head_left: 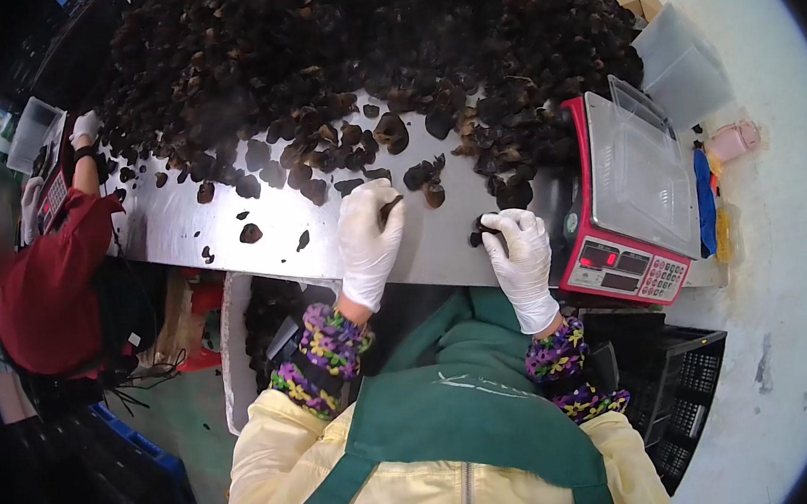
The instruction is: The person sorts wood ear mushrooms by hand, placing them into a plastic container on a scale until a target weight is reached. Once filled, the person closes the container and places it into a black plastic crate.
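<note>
Both of my hands wear white gloves over the metal table (432, 250). My left hand (370, 236) is closed, with a dark brown dried piece (390, 208) between thumb and fingers. Near the table's front edge, my right hand (521, 260) pinches a small dark piece (486, 227) at its fingertips. Loose pieces like a curled brown one (433, 195) lie between and beyond my hands. A large heap of dark dried pieces (358, 38), which look like fungus, covers the back of the table.
A red scale (621, 263) with a clear tray (639, 172) stands right of my right hand. Behind it is a clear plastic bin (683, 64). A co-worker in red (56, 289) is at the far left. Black crates (685, 400) stand below, at the right.
</note>
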The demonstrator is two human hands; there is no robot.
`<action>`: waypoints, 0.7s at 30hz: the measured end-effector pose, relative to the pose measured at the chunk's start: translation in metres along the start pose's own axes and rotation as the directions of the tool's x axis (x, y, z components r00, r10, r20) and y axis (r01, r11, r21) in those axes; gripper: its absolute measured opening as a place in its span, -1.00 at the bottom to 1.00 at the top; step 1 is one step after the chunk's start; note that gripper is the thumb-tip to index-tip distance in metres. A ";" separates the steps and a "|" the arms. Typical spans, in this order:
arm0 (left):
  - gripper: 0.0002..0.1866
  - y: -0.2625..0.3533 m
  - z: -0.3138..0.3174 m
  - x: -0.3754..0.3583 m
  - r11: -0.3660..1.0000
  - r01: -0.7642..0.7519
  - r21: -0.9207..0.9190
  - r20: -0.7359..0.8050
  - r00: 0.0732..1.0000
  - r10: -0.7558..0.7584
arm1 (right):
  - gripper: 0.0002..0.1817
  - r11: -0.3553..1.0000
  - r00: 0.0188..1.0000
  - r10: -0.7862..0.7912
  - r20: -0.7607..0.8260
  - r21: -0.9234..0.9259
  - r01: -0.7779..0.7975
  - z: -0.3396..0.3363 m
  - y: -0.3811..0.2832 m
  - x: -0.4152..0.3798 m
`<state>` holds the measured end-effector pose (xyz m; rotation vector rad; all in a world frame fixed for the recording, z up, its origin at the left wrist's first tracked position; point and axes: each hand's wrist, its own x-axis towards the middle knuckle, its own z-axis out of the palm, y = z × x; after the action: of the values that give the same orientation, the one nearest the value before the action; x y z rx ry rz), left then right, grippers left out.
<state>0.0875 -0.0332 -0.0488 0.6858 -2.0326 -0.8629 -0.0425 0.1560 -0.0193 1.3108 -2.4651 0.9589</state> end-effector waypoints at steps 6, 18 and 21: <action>-0.87 0.016 -0.042 0.011 0.295 0.548 -0.783 0.308 0.753 -0.582 | -0.89 0.776 0.952 0.299 0.059 0.565 -0.279 0.002 -0.005 0.010; -0.77 0.007 0.015 0.014 0.999 -0.037 0.033 0.120 0.992 0.033 | -0.76 -0.409 0.681 0.311 0.663 0.740 -0.534 -0.010 -0.002 0.016; -0.79 0.011 0.014 0.015 0.990 -0.081 0.114 0.118 0.991 0.068 | -0.79 0.322 0.819 0.447 0.359 0.790 -0.522 0.000 -0.007 0.002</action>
<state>0.0664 -0.0322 -0.0398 0.6333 -2.2120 -0.7576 -0.0378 0.1520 -0.0147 0.6535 -2.4897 2.6468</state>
